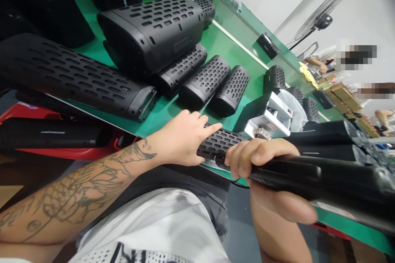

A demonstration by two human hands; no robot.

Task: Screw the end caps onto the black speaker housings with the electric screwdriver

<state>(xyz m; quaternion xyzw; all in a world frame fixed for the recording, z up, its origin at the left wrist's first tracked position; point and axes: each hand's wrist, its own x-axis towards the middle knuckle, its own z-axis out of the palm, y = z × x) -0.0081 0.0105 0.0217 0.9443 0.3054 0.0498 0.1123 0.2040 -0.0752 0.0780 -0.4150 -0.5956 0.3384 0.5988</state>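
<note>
My left grip [182, 137] clasps the speaker shell [220, 141], its long axis running right along the counter [222, 45] edge to my right grip [262, 154], closed on a black tool [308, 176]

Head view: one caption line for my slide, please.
Left hand on a perforated shell, right hand gripping a long black object, at a green bench.

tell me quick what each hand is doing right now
left hand: closed over the end of the small perforated speaker, holding it
right hand: closed in a full grip on the long black tool
</note>
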